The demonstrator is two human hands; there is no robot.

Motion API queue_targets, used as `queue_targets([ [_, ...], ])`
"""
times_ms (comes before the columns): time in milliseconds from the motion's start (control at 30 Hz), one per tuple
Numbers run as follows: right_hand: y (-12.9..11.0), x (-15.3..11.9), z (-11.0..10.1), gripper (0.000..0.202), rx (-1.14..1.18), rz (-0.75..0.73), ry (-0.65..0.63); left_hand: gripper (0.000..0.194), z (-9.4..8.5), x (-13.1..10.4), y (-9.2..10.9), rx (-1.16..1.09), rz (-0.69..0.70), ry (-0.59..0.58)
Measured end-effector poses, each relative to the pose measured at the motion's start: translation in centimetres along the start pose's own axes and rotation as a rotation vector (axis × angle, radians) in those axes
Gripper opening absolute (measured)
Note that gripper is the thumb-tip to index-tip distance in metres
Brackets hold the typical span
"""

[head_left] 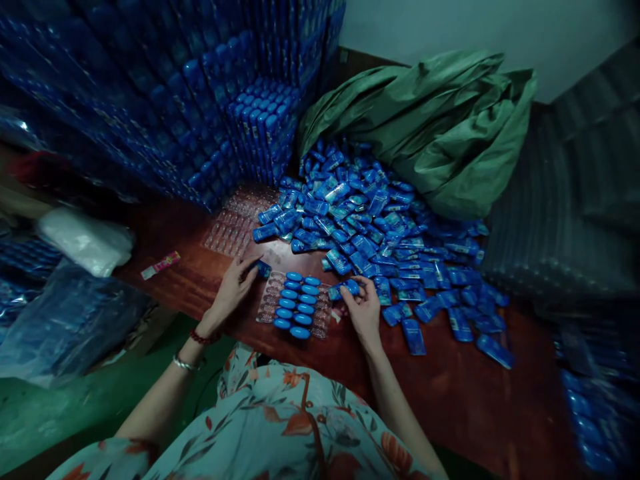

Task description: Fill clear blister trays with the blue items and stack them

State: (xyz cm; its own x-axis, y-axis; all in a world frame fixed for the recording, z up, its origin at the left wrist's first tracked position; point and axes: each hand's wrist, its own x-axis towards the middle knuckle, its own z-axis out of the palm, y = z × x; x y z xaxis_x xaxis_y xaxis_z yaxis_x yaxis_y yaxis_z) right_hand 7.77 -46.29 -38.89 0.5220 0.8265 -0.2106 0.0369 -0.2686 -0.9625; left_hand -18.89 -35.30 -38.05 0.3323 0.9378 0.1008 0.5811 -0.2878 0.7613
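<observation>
My left hand (234,291) holds a small blue packet (263,269) between its fingers, at the upper left corner of a clear plastic tray (269,300). Two columns of blue oval-topped pieces (295,303) stand in the middle of this tray; its hollows at both sides hold nothing blue. To the right of the tray, my right hand (361,303) grips another blue packet (345,289) by thumb and fingers. Just beyond both hands spreads a big heap of blue packets (360,220) on the reddish-brown table (440,387).
Clear empty trays (233,223) lie behind my left hand. Tall stacks of filled blue trays (265,120) rise at the back left. A green sack (440,127) lies behind the heap. Grey stacked trays (575,200) stand at right, and a pink wrapper (161,265) lies at left.
</observation>
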Motion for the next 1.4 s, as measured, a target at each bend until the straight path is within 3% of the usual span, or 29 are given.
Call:
queue_targets([
  [133,0.3,-0.3,-1.2,0.050,0.095,0.124,-0.139,0.043,-0.5,-0.9,-1.5,0.024,0.035,-0.078],
  [267,0.3,-0.9,-1.8,0.053,0.142,0.172,-0.216,0.034,-1.1,-1.8,-2.0,0.050,0.114,-0.121],
  [467,0.5,-1.4,-1.7,0.049,0.114,0.152,-0.191,0.023,-1.2,-1.3,-0.5,0.091,0.136,0.090],
  [633,0.8,-1.5,-1.7,0.056,0.093,0.157,-0.190,0.027,0.2,-0.5,0.9,0.102,0.261,-0.117],
  [767,0.8,-1.7,-1.7,0.050,0.066,0.182,-0.242,0.034,1.1,-0.4,1.1,0.245,0.363,-0.134],
  [867,0.9,-1.8,-2.1,0.057,0.019,0.152,-0.321,0.033,0.6,-0.1,1.7,0.344,0.386,-0.200],
  [967,0.9,-1.5,-2.8,0.048,-0.132,0.036,-0.355,0.031,-0.2,0.4,2.4,0.409,0.381,-0.282],
  [1067,0.5,-0.9,-3.3,0.028,-0.360,-0.195,-0.232,0.031,-0.5,1.0,2.8,0.453,0.379,-0.331],
  [1133,-0.2,-0.5,-3.1,0.026,-0.509,-0.346,-0.183,0.031,-0.4,1.2,2.9,0.477,0.383,-0.356],
  [1300,-4.1,-0.5,-0.7,0.020,-1.096,-0.445,-0.365,0.029,-0.2,1.5,3.4,0.542,0.372,-0.414],
  [1400,-6.2,-1.1,0.9,0.020,-1.459,-0.478,-0.405,0.028,-0.3,1.6,4.4,0.591,0.374,-0.469],
])
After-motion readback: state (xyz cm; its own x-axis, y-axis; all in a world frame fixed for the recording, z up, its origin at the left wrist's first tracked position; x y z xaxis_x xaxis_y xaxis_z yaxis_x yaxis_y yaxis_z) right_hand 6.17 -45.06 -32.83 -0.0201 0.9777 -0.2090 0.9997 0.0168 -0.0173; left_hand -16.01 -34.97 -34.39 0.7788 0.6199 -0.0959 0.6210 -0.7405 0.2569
